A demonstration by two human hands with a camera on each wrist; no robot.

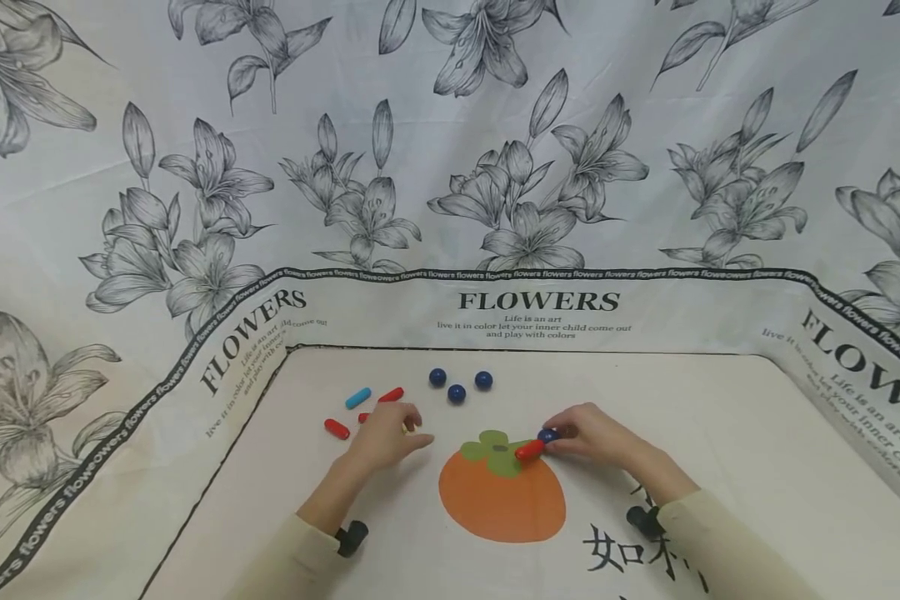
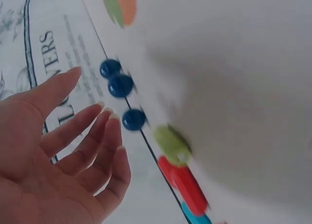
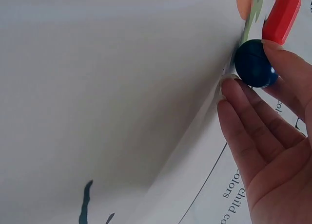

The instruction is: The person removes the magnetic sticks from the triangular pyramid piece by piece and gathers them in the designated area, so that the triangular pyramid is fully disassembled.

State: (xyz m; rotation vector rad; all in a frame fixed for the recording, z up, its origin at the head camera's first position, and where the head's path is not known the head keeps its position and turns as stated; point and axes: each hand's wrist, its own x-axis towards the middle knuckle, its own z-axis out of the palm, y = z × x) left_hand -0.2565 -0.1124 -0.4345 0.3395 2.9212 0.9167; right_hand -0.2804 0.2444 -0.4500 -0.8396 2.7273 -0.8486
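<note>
My right hand (image 1: 596,435) pinches a dark blue ball (image 3: 255,63) between thumb and fingers, low by the cloth. Close beside it a red elongated piece (image 1: 529,450) lies over the green leaves of a printed orange fruit (image 1: 502,504); whether ball and piece touch, I cannot tell. My left hand (image 1: 386,437) hovers with its fingers relaxed, holding nothing. Near that hand are red elongated pieces (image 1: 337,429), partly hidden by it in the head view, a light blue one (image 1: 358,397) and a green one (image 2: 172,145).
Three dark blue balls (image 1: 457,393) rest toward the back of the white cloth (image 1: 645,383). Black printed characters (image 1: 615,550) lie below the right forearm. Flower-patterned fabric (image 1: 525,167) rises behind and at both sides. A dark wrist device (image 1: 351,538) sits on the left wrist.
</note>
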